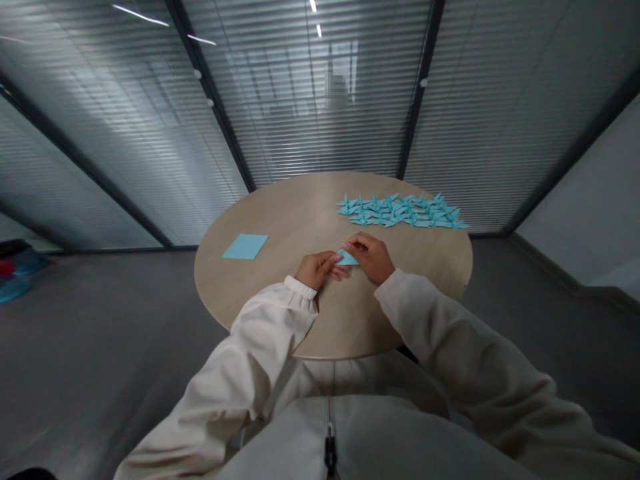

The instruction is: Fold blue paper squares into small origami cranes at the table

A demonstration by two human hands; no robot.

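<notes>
The left hand [315, 270] and the right hand [370, 257] are both closed in on a small folded piece of light-blue paper [347, 258], gripping it between their fingertips near the middle of the round, pale wood-grain tabletop [295, 200]. Whether the paper touches the surface below it is hard to tell. In work this small, the fingertips do best close to the crease, with the paper's edges lined up before any pressure goes on; a firm stroke along the fold, rather than a squeeze, would tend to give a sharper line. Keeping the hands low and steady also helps stop the layers from sliding apart. What shows of the paper is a roughly triangular shape with a point toward the top, its lower part hidden by the fingers — too little shows to judge how crisp its creases are. A flat square sheet of the same blue [245, 246] lies at an angle to the left of the hands, well apart from them. Beyond the hands, toward the far edge of the tabletop, rows of blue folded paper cranes [400, 211] stand packed closely together. Pale gathered sleeves [300, 290] run back from both wrists, and the hands are the only ones in view.
</notes>
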